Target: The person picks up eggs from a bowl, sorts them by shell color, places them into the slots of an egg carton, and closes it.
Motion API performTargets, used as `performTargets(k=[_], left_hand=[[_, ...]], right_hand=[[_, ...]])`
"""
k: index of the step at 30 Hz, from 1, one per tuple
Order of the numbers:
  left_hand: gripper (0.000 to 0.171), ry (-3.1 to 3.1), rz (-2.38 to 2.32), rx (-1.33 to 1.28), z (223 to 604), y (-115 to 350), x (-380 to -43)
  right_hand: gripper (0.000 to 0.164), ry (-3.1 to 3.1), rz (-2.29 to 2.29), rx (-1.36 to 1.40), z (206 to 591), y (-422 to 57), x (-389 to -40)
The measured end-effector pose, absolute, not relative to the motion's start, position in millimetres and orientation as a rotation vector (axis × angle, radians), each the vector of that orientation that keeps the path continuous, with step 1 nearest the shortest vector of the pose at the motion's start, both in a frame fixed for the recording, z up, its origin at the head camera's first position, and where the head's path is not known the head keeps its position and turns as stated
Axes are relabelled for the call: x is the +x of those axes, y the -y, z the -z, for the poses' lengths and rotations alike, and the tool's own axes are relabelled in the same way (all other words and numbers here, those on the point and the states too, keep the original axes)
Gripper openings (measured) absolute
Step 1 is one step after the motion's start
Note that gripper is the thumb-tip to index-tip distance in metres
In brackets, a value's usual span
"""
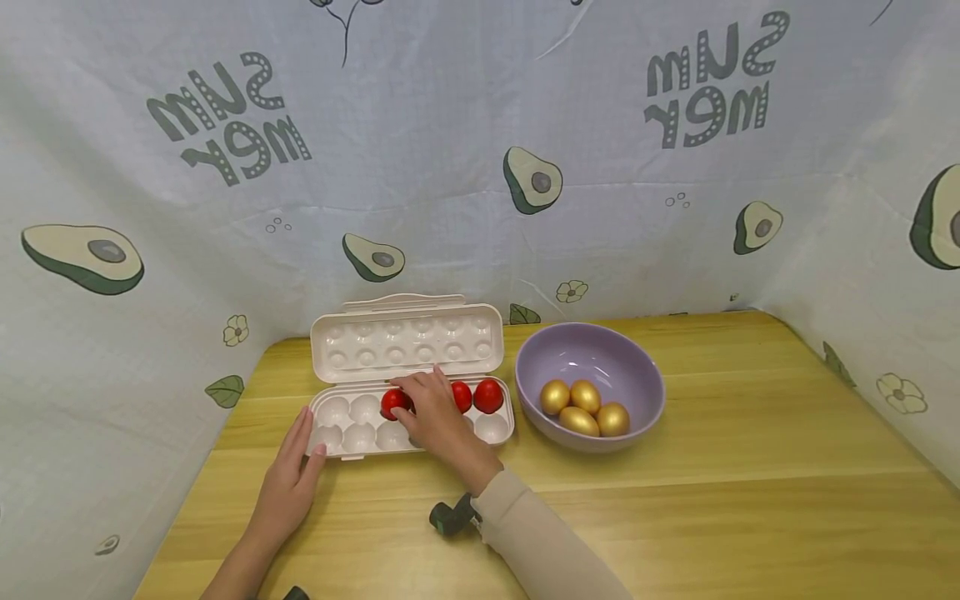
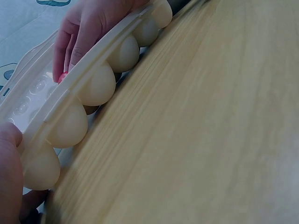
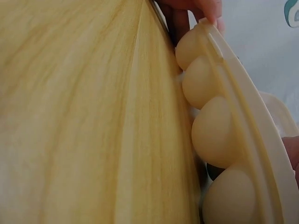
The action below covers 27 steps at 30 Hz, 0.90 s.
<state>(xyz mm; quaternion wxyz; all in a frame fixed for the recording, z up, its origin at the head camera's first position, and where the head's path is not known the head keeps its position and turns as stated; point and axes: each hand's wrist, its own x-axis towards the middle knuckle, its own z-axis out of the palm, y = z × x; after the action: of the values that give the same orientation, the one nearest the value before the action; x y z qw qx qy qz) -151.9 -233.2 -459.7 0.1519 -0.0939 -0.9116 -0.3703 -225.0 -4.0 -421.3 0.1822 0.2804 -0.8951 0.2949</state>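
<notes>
An egg carton (image 1: 412, 450) of pale plastic lies with its lid (image 1: 407, 342) raised at the back. My left hand (image 1: 288, 483) holds its left end; in the left wrist view the thumb (image 2: 9, 135) is at the rim. Over the back row, my right hand (image 1: 438, 417) pinches a red egg (image 1: 393, 403) between thumb and fingers. Whether that egg touches its cup is hidden. Farther right in the same row sit two more red eggs, one (image 1: 461, 397) partly behind the right hand and one (image 1: 488, 396) at the end.
Right of the carton stands a purple bowl (image 1: 630, 367) with several golden eggs (image 1: 579, 421) in it. A small dark object (image 1: 450, 518) is by the right sleeve on the wooden table (image 1: 750, 500). A printed cloth (image 1: 465, 167) hangs behind and at both sides.
</notes>
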Motion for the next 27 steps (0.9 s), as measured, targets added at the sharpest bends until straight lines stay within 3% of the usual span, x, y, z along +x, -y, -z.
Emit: performTargets(k=[27], left_hand=[[0.056,2.608,1.077,-0.27,461.0,235.5,-152.2]], right_hand=[[0.04,2.485,-1.195,0.845,400.7,-16.9,-226.7]])
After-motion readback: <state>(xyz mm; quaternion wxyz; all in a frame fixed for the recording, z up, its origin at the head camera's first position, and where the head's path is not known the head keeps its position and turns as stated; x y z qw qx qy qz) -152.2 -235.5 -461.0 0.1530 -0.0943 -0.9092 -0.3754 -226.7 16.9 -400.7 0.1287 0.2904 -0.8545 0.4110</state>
